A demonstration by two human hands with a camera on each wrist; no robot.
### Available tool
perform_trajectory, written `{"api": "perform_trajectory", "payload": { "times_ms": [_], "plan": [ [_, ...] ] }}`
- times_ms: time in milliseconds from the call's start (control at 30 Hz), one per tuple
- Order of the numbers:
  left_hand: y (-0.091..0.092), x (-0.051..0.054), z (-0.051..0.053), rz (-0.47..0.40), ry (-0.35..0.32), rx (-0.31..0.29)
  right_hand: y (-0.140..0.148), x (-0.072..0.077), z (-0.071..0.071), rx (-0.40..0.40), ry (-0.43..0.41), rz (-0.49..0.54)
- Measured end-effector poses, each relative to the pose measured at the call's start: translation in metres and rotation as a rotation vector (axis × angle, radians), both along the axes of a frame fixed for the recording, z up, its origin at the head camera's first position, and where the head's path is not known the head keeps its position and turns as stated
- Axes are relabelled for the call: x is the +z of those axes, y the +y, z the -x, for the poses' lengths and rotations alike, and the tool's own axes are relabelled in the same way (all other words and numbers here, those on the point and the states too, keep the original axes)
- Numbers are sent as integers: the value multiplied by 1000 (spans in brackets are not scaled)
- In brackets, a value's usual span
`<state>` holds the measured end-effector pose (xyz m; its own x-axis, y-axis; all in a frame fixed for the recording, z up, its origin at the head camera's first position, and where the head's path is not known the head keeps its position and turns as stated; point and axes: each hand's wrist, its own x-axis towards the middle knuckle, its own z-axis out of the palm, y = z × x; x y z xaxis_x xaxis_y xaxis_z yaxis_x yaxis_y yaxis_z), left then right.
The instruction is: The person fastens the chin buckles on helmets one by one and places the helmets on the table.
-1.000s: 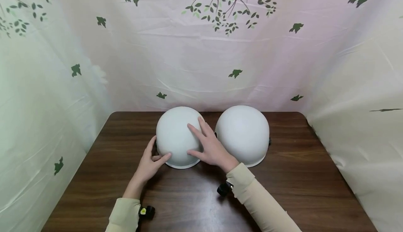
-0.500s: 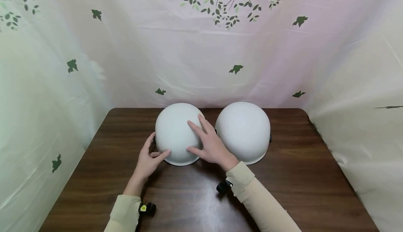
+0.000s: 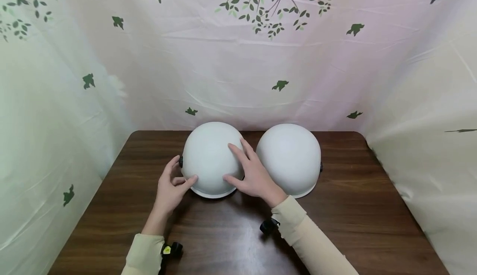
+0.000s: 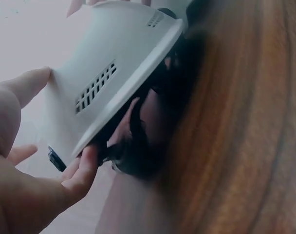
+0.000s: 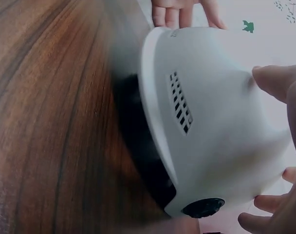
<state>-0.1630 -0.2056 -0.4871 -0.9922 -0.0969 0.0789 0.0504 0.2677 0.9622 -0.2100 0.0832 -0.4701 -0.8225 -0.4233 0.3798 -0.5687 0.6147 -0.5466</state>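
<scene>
Two white helmets with vents lie dome up, side by side. My left hand holds the left helmet at its left side, thumb on the shell and fingertips under the rim. Beneath that raised rim, black straps show, with a gap above the wood. My right hand grips the same helmet across its right side, thumb and fingers spread around the shell. The right helmet stands beside this hand, untouched as far as I can see.
The dark wooden table reaches back to a pale cloth wall printed with leaves and branches. Similar cloth hangs at both sides. Black wrist cameras sit at my cuffs.
The left helmet has shifted slightly left, and its black side knob shows more. My left hand has moved left with it, while the fingers of my right hand have slid slightly right.
</scene>
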Motion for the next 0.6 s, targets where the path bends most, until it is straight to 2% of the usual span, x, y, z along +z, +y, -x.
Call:
{"api": "perform_trajectory", "payload": {
  "times_ms": [233, 333, 467, 600],
  "plan": [
    [4, 16, -5, -94, 97, 104, -2, -3, -7, -8, -29, 75],
    [6, 21, -4, -108, 119, 120, -4, -4, -9, -11, -17, 103],
    [8, 27, -3, -86, 109, 107, -3, -4, -8, -24, -12, 124],
    [11, 32, -4, -62, 58, 102, -2, -3, -7, -26, -19, 119]
  ]
}}
